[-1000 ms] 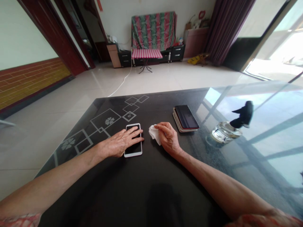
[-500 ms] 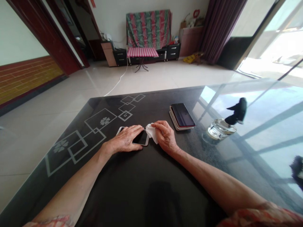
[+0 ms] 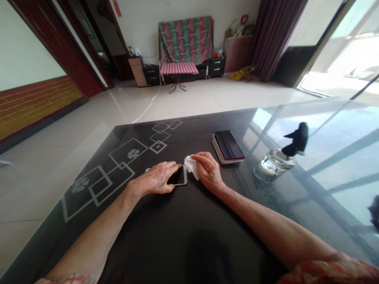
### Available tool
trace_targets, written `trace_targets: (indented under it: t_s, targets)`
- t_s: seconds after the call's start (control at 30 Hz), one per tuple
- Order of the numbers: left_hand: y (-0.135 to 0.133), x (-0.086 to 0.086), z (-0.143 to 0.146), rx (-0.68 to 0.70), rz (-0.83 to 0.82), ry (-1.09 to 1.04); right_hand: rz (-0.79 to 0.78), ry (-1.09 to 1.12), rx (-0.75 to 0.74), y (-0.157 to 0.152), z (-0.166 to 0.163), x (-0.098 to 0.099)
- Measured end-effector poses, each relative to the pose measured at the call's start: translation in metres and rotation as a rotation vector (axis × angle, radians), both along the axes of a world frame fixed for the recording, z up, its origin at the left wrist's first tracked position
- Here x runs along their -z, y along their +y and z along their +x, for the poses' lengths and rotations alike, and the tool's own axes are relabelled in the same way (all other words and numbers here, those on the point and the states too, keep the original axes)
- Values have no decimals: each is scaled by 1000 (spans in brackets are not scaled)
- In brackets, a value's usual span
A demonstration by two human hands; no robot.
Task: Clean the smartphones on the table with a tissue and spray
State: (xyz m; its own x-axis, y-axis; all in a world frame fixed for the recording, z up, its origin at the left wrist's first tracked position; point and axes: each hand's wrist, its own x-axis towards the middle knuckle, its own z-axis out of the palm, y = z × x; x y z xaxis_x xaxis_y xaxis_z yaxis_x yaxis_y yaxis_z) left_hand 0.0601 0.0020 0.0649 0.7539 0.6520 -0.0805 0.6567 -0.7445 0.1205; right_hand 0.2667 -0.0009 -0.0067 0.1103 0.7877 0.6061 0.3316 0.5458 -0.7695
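A smartphone [image 3: 179, 178] with a white frame and dark screen lies on the black table. My left hand [image 3: 155, 177] lies across it, its fingers at the far edge and its thumb at the near edge, hiding much of the screen. Pinched in my right hand [image 3: 209, 170] is a crumpled white tissue [image 3: 192, 165], which meets the phone's right end. Beyond my right hand sits a stack of phones [image 3: 229, 145], the top one dark with a red edge.
A clear spray bottle [image 3: 278, 159] with a black trigger head stands on the glossy table [image 3: 166, 236] at the right. A dark fuzzy thing [image 3: 374, 213] shows at the right edge. Across the floor is a small folding table [image 3: 178, 68] with a pink striped top.
My left hand has shifted slightly on the phone, its thumb drawing in along the near edge. My right hand keeps the tissue at the phone's end. The view has tipped slightly.
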Motion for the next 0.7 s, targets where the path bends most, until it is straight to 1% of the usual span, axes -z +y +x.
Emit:
trace_targets:
  t_s: [0.07, 0.17, 0.3, 0.4, 0.47, 0.6, 0.7]
  targets:
    - [-2, -1, 1, -5, 5, 7, -2, -1, 1, 0, 0, 0]
    - [0, 3, -1, -15, 26, -19, 12, -1, 5, 0, 0, -1]
    - [9, 6, -17, -52, 42, -127, 42, 3, 14, -2, 0, -3]
    - [15, 3, -28, -84, 36, -245, 48, 12, 12, -2, 0, -4]
    - [17, 0, -31, -77, 15, -314, 47, 16, 11, -2, 0, -4]
    - [14, -6, -29, -61, -15, -394, 48, 18, 2, -4, 0, -5]
    - [13, -7, -26, -66, -17, -421, 76, 20, -37, -7, -1, -7]
